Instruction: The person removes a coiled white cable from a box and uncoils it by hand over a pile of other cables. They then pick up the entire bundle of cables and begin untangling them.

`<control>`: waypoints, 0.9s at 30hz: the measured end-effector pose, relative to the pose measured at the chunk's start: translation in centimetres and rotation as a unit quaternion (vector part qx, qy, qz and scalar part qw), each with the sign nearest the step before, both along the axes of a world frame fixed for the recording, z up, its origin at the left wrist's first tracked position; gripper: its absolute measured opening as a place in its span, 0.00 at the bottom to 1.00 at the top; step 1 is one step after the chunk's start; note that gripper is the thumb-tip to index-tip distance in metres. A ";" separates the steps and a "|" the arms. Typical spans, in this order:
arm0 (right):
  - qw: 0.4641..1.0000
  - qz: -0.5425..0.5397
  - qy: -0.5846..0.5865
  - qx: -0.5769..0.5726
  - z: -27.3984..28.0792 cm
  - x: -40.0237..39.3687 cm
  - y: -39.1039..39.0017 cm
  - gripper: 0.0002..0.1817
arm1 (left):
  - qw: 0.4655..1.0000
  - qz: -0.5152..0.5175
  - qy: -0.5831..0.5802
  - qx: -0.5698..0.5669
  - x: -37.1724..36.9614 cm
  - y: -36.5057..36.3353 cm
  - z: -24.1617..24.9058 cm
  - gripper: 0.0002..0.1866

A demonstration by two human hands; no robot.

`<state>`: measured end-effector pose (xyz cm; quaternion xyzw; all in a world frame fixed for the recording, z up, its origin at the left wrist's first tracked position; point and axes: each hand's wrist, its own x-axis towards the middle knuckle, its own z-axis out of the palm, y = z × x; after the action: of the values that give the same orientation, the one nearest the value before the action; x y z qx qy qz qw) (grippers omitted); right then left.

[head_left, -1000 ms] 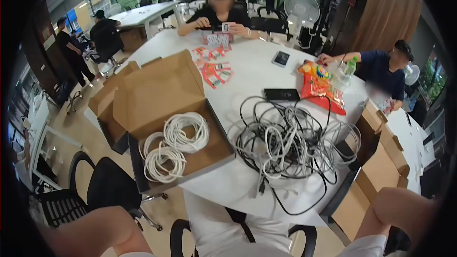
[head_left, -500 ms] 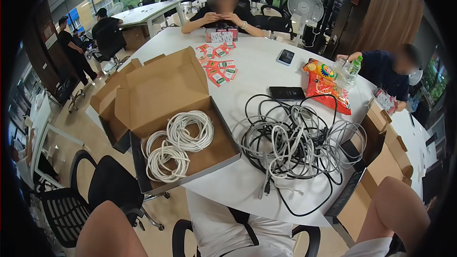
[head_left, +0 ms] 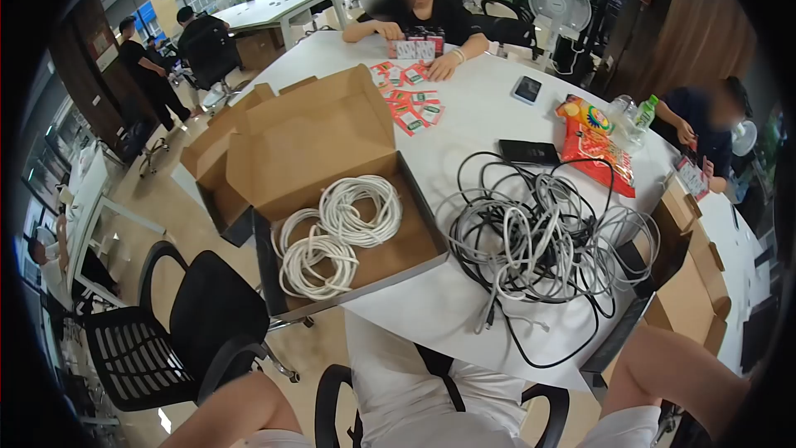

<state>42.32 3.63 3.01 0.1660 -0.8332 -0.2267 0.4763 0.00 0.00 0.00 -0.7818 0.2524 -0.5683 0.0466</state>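
Neither of my hands shows; only my bent left arm (head_left: 240, 411) and right arm (head_left: 663, 373) enter at the bottom corners. Ahead of my lap lies a loose tangle of grey, white and black cables (head_left: 531, 241) on the white table, some ends trailing towards the near edge. Left of it stands an open cardboard box (head_left: 423, 241) with its lid folded back. Inside are coiled white cables (head_left: 361, 211), with another white coil (head_left: 317, 268) nearer to me. To the right, partly behind my right arm, is a second open cardboard box (head_left: 684, 294).
Behind the cables lie a black phone (head_left: 529, 152), red snack bags (head_left: 599, 158) and a green-capped bottle (head_left: 645, 112). Red-and-white packets (head_left: 414, 108) lie before a person (head_left: 423, 12) across the table. Another person (head_left: 696, 120) sits at right. A black chair (head_left: 211, 303) stands left.
The view has shifted, so the table things sit further right and slightly higher. My arms have moved at the lower edges. The person across has lowered a hand to the packets.
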 end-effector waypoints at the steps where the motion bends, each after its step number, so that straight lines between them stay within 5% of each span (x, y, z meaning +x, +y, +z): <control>1: 1.000 0.007 0.005 -0.002 -0.1 0.1 0.0 0.42 | 0.999 0.031 -0.029 -0.025 0.1 0.6 -1.2 0.29; 2: 1.000 0.012 0.009 -0.007 -0.4 0.2 -0.1 0.42 | 0.984 0.105 -0.093 -0.105 0.2 1.8 -3.4 0.24; 4: 1.000 0.018 0.014 -0.014 -0.6 0.1 -0.1 0.42 | 0.851 0.305 -0.174 -0.390 1.3 4.5 -8.2 0.14; 6: 0.999 0.028 0.025 -0.032 -0.9 0.1 -0.4 0.43 | 0.701 0.429 -0.004 -0.569 3.3 9.2 -10.3 0.13; 8: 0.995 0.051 0.050 -0.063 -1.6 0.1 -0.7 0.43 | 0.671 0.458 0.175 -0.557 3.9 14.0 -15.5 0.23; 10: 0.983 0.062 0.080 -0.150 -2.9 -0.1 -1.2 0.36 | 0.687 0.525 0.247 -0.438 4.2 17.5 -22.5 0.32; 14: 0.913 0.034 0.133 -0.385 -5.0 -0.3 -3.3 0.17 | 0.616 0.615 0.334 -0.361 5.9 20.1 -25.4 0.29; 17: 0.879 0.003 0.357 -0.316 -7.2 -2.6 -3.1 0.19 | 0.605 0.617 0.349 -0.361 5.9 20.9 -25.4 0.25; 19: 0.866 -0.012 0.379 -0.327 -7.4 -2.4 -3.0 0.18 | 0.597 0.600 0.363 -0.390 5.5 21.4 -25.6 0.22; 20: 0.862 -0.023 0.383 -0.332 -7.8 -2.0 -3.0 0.18 | 0.640 0.588 0.310 -0.385 5.4 21.3 -25.2 0.18; 25: 0.826 -0.100 0.418 -0.363 -9.3 -0.4 -2.6 0.24 | 0.588 0.545 0.194 -0.565 4.7 21.5 -19.8 0.10; 27: 0.815 -0.108 0.426 -0.376 -9.8 0.2 -2.5 0.26 | 0.627 0.335 0.020 -0.703 4.3 21.8 -18.8 0.07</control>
<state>42.55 1.11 -6.80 -0.2308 -0.5797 0.0064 0.7814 4.28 21.76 -18.76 -0.6188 -0.5019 -0.5029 -0.3352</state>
